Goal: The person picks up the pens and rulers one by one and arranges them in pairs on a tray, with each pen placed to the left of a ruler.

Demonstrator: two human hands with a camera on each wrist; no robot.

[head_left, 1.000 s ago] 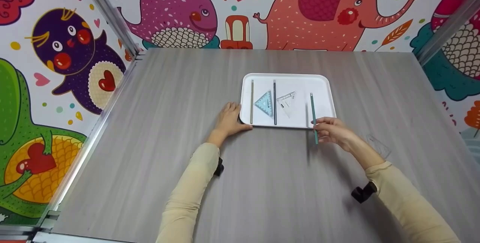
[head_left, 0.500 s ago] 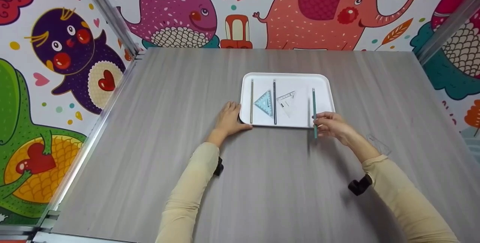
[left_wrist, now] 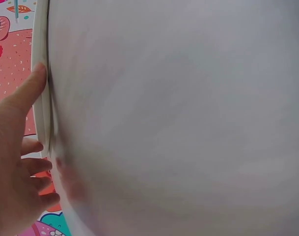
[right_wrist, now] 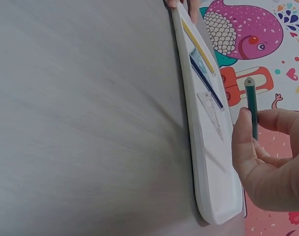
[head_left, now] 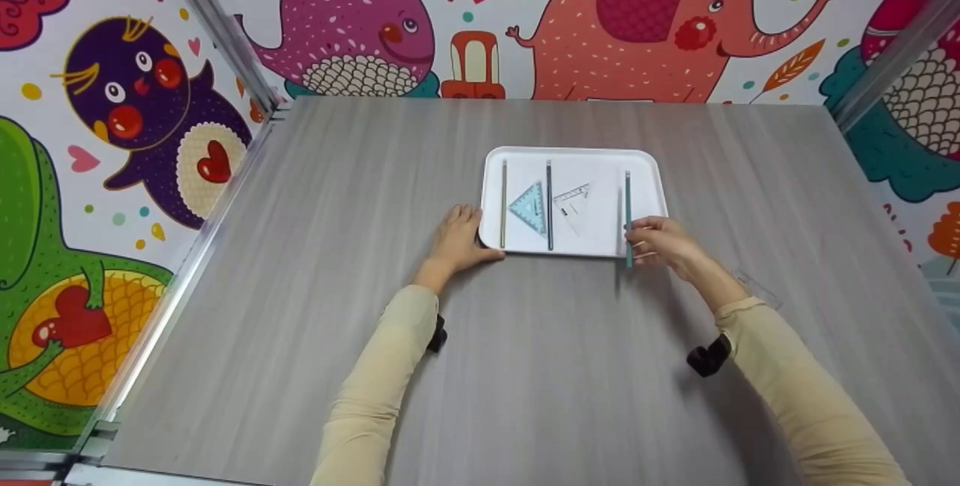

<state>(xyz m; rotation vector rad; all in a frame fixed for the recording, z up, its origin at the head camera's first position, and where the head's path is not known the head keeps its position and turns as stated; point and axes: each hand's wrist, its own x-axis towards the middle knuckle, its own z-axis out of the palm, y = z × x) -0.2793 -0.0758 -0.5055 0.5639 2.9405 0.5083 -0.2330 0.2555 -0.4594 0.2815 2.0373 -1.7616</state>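
Note:
At the near left corner of the white tray (head_left: 600,242), my left hand (head_left: 455,238) holds the rim, its thumb along the front edge and its fingers at the left side. My right hand (head_left: 664,242) pinches a green pencil (head_left: 628,201) between thumb and fingers. The pencil is raised over the tray's right part, its near end past the front rim. In the tray lie a gold-yellow pencil (head_left: 504,205), a light blue set square (head_left: 529,207), a dark blue pencil (head_left: 550,205) and a clear set square (head_left: 573,205), left to right.
A clear flat plastic piece (head_left: 759,289) lies on the grey table (head_left: 540,366), partly hidden beside my right forearm. Printed cartoon panels (head_left: 360,28) stand behind and at the sides. A metal frame rail (head_left: 180,291) runs along the left edge.
My right hand has carried the green pencil away from me, further over the tray, and its shadow has moved along. The left hand and the tray have stayed in place.

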